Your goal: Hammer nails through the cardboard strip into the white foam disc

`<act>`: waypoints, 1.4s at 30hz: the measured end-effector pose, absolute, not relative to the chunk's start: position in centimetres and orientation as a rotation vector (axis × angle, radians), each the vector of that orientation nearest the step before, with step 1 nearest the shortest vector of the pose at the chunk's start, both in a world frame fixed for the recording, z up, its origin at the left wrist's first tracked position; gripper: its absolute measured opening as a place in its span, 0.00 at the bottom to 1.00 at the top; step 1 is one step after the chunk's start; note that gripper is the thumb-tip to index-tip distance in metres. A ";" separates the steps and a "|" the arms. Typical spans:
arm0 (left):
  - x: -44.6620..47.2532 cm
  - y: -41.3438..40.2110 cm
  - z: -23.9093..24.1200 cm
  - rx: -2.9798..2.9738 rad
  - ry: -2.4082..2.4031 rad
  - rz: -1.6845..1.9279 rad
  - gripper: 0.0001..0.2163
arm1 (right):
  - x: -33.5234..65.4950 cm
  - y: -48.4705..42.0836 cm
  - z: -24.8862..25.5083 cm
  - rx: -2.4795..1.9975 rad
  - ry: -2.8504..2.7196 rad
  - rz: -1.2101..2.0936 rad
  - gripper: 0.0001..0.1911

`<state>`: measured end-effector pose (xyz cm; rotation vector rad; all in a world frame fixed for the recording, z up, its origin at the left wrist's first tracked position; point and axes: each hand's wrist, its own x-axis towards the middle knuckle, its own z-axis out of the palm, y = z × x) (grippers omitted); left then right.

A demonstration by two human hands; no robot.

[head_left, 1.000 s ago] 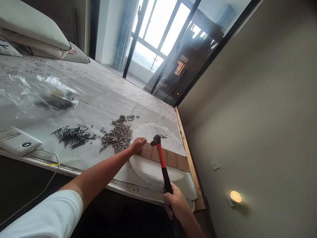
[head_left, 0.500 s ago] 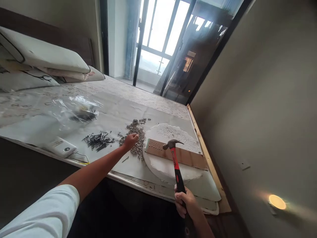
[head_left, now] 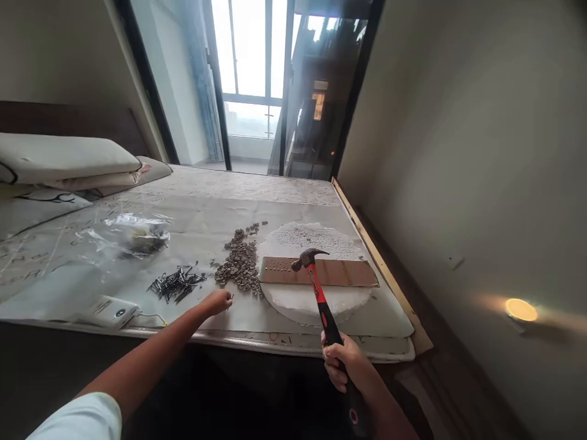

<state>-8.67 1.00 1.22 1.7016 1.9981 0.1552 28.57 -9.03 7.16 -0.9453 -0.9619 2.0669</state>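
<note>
My right hand (head_left: 346, 363) is wrapped round the black-and-red handle of a claw hammer (head_left: 321, 299). The hammer's head hangs over a brown wooden board (head_left: 339, 273) with rows of small nail heads at its left end. That board lies across a round white foam slab (head_left: 316, 299). My left hand (head_left: 217, 303) is closed low over the sheet, its fingertips pinching a small dark nail (head_left: 231, 300). Just beyond it lies a heap of grey gravel (head_left: 238, 263). A pile of dark nails (head_left: 177, 283) is to its left.
A pale sheet (head_left: 197, 214) covers part of the bed's mattress (head_left: 257, 186). A crumpled clear plastic bag (head_left: 132, 235) and a white power bank (head_left: 112, 311) with a cable lie at left. Pillows (head_left: 68, 159) are stacked farther back. A wooden rail (head_left: 376, 250) runs along the right side.
My left hand has moved back from the gravel to the single nail lying on the sheet and closed on it. My right hand still holds the hammer over the board. The view has tilted.
</note>
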 end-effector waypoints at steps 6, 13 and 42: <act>-6.4 0.4 6.1 1.015 1.332 0.864 0.08 | 29.3 -8.8 8.5 -0.909 -0.822 2.058 0.12; -0.4 2.9 9.6 0.789 1.146 0.927 0.07 | 30.2 -8.5 9.3 -0.881 -0.749 2.056 0.12; 6.4 12.1 6.8 2.464 1.917 0.158 0.21 | 31.1 -8.0 9.2 -0.861 -0.759 2.101 0.12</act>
